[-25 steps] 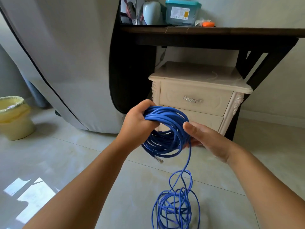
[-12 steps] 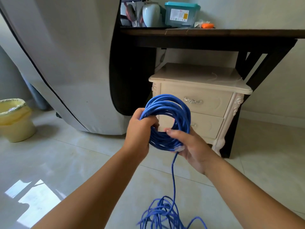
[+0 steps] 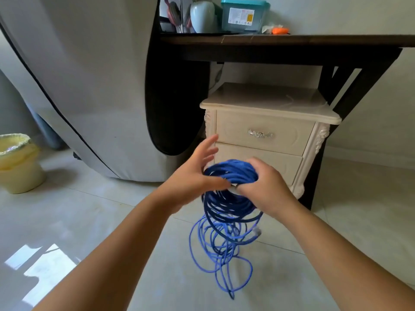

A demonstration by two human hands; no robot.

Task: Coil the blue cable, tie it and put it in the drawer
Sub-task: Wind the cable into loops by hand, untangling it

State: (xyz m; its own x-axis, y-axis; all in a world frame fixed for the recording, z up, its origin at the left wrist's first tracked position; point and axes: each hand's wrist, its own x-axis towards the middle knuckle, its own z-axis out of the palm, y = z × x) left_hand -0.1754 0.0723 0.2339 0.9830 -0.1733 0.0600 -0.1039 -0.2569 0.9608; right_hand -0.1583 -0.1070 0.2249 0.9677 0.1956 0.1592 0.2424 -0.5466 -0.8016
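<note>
Soft daylight, moderately bright. Sun glare patches on glossy floor (image 3: 45, 261), near left. Deep shadow under dark table (image 3: 280, 39). Motion blur on left hand (image 3: 190, 176) and hanging blue cable (image 3: 226, 205). Edges bow, wide-angle.

The floor tiles (image 3: 89, 221) are glossy, throwing back window light. The cream nightstand (image 3: 265, 135) looks smooth, its drawer handle (image 3: 260, 134) shiny metal.

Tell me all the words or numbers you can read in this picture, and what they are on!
Label on the teal-lidded box: it has print and a yellow patch, but it is too small and blurred to read.
Blue cable, nightstand, yellow bin: no writing shows on them.
</note>
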